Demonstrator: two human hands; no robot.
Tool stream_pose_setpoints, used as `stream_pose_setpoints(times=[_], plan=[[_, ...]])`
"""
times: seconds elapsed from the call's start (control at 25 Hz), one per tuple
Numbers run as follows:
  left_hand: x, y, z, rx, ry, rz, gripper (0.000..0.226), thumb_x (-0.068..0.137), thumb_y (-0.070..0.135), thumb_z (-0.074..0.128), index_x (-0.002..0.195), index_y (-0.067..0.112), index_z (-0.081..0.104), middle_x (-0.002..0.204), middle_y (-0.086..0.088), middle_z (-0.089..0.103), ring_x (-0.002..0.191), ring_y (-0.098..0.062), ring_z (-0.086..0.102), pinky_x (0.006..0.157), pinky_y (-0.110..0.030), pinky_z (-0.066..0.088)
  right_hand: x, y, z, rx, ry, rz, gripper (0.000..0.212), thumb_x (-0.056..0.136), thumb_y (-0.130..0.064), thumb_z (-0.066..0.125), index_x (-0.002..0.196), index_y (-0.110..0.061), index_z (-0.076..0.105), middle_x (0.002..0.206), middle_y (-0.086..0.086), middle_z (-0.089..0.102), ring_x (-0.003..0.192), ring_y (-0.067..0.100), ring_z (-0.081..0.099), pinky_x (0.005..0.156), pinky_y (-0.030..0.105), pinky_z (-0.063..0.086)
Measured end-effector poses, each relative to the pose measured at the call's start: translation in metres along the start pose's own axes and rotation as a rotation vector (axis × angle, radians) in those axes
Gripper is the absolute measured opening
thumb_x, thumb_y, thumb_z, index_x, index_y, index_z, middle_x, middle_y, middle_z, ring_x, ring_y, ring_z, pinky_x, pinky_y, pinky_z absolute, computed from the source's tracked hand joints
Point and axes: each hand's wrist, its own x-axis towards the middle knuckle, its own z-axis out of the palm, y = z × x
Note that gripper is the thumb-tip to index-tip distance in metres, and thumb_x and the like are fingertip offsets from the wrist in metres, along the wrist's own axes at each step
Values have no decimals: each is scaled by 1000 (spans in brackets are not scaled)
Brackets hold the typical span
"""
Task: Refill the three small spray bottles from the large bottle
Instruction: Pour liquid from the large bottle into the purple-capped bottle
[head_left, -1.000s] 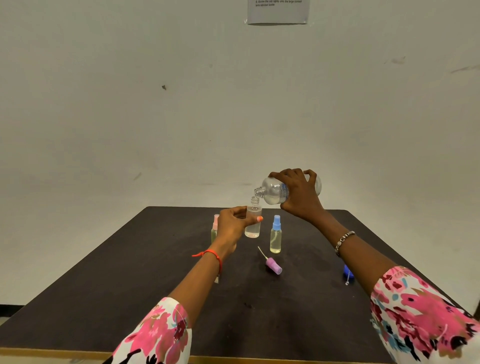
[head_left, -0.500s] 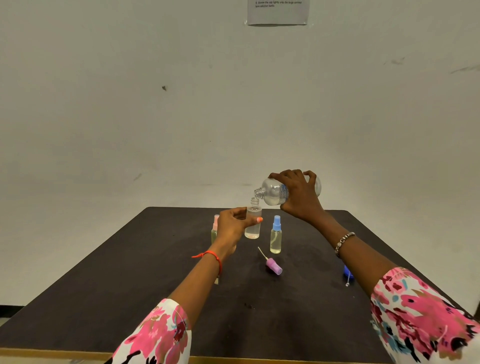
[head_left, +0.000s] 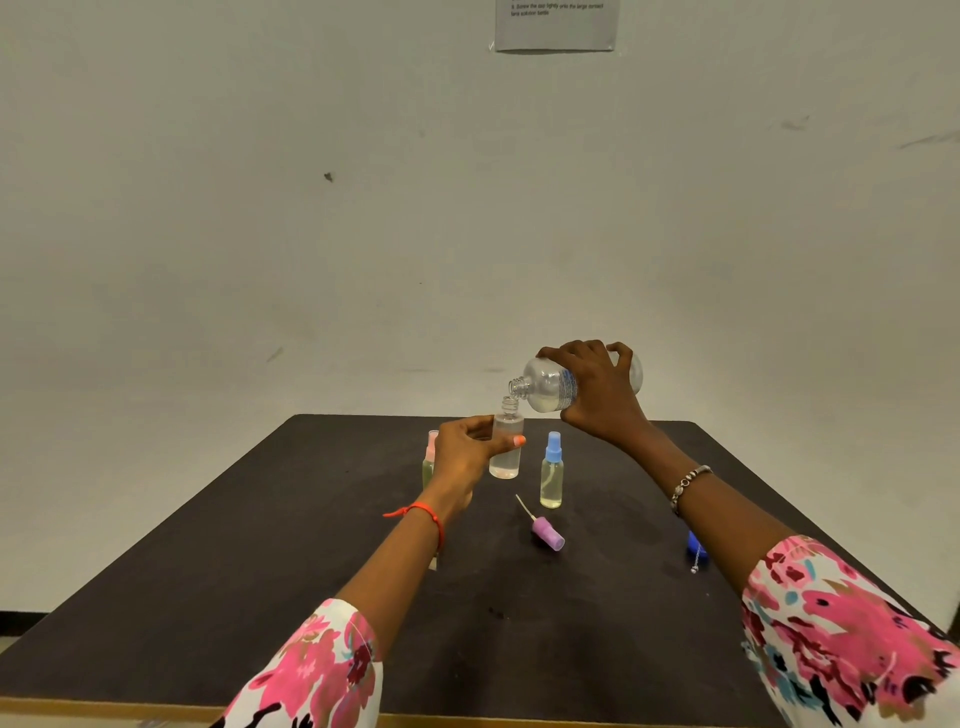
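Observation:
My right hand (head_left: 597, 395) grips the large clear bottle (head_left: 548, 384), tipped on its side with its open mouth right over the neck of a small uncapped spray bottle (head_left: 506, 441). That small bottle is held upright above the table in my left hand (head_left: 465, 457), and a little clear liquid sits at its bottom. A blue-capped spray bottle (head_left: 552, 470) with yellowish liquid stands just to the right. A pink-capped spray bottle (head_left: 430, 457) stands behind my left hand, partly hidden. A purple spray cap (head_left: 545, 532) with its tube lies on the dark table (head_left: 260, 597).
A blue cap (head_left: 696, 545) lies on the table by my right forearm, partly hidden. A small pale object (head_left: 432, 561) peeks out under my left forearm. A paper notice (head_left: 556, 23) hangs on the wall behind the table.
Both hands and both bottles stay almost still; the large bottle remains tipped over the small bottle's neck.

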Motion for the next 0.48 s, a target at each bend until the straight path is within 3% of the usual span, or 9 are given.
stream_pose_setpoints(times=[0.48], plan=[[3,-3,-1,-13,1,-4,48,71,3,74,118,2,60,119,-14,64,100,-16,57,88,-27,46,0,1,2,-9,25,-12,66,61,-9,72,123,-22,53,116,7,59,114,28,49,99,49,20]])
